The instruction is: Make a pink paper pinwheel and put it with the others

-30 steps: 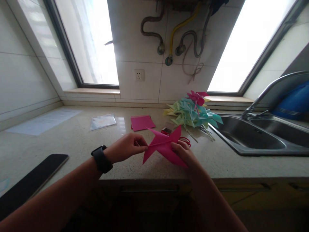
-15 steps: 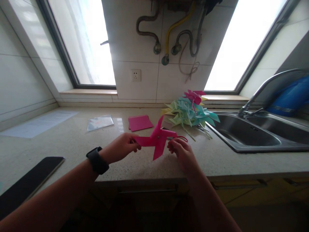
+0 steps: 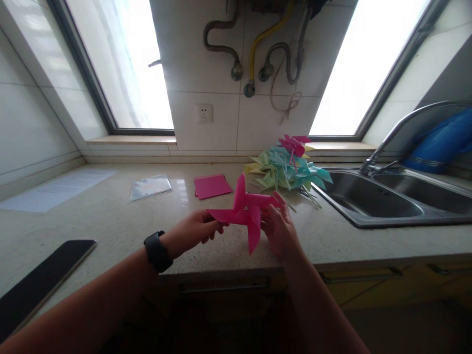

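A pink paper pinwheel (image 3: pixel 245 208) with a small pin at its centre is held above the counter between my two hands. My left hand (image 3: pixel 204 227), with a black watch on its wrist, is closed on the tip of the left blade. At the right blade, my right hand (image 3: pixel 279 223) has its fingers closed around the edge, partly behind the paper. Behind the pinwheel lies a small stack of pink paper squares (image 3: pixel 213 186). To the right rests a pile of finished pinwheels (image 3: pixel 283 167) in green, blue, yellow and pink.
The steel double sink (image 3: pixel 368 196) with its tap (image 3: pixel 368 164) borders the counter (image 3: pixel 121 231) on the right. A clear plastic packet (image 3: pixel 151 187) and a printed sheet (image 3: pixel 55 189) lie to the left. Nearer me is a dark flat board (image 3: pixel 47 275).
The pinwheel has turned to face me more. My right hand has moved up onto its right blade; the red-handled tool seen beside that hand no longer shows. My left hand shifted right.
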Demonstrator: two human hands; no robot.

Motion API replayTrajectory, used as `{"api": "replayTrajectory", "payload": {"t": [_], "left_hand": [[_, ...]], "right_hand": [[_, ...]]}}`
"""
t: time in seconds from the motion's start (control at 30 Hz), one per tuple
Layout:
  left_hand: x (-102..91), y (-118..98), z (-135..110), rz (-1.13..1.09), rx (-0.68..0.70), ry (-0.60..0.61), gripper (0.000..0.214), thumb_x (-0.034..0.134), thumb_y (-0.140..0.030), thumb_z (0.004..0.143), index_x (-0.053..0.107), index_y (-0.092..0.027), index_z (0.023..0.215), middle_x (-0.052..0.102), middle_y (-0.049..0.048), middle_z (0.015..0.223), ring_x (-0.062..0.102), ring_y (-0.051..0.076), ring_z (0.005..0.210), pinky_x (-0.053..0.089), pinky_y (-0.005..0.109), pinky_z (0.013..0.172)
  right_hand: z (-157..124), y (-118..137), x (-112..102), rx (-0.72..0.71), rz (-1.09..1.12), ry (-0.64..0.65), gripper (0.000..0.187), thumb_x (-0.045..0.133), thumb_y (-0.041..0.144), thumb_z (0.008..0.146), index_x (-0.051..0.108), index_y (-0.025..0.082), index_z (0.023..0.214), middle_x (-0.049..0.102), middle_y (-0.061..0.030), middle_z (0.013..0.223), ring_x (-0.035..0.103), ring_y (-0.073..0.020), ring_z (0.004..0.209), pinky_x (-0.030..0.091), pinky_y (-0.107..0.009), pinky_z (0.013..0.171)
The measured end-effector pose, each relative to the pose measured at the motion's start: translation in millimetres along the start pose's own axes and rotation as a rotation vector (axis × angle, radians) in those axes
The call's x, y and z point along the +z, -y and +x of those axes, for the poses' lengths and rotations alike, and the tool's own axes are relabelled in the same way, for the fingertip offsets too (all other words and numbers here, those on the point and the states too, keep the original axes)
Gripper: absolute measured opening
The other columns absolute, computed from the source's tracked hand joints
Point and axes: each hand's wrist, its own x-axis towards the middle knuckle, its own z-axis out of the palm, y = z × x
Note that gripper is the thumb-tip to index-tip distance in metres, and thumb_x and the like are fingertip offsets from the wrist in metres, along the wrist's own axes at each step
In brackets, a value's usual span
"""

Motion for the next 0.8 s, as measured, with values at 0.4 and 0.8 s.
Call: {"api": "replayTrajectory", "payload": {"t": [0.4, 0.8], "left_hand": [[16.4, 10.1, 1.3, -0.205, -0.004, -0.018, 0.028, 0.068, -0.033, 0.082, 0.069, -0.013, 0.102, 0.062, 0.0013, 0.082, 0.043, 0.008, 0.058, 0.035, 0.024, 0.053], [12.5, 8.0, 0.8, -0.146, -0.014, 0.039, 0.032, 0.075, -0.035, 0.080, 0.074, -0.015, 0.104, 0.072, 0.0057, 0.090, 0.057, 0.015, 0.075, 0.043, 0.028, 0.070]], "right_hand": [[0.2, -1.8, 1.4, 0.014, 0.048, 0.001, 0.041, 0.086, 0.034, 0.070, 0.059, 0.022, 0.098, 0.072, -0.0003, 0.081, 0.068, -0.0154, 0.067, 0.057, -0.028, 0.065], [2.0, -2.2, 1.4, 0.001, 0.035, -0.004, 0.036, 0.084, 0.037, 0.070, 0.063, 0.021, 0.094, 0.071, -0.0012, 0.081, 0.067, -0.0146, 0.067, 0.056, -0.028, 0.065]]}}
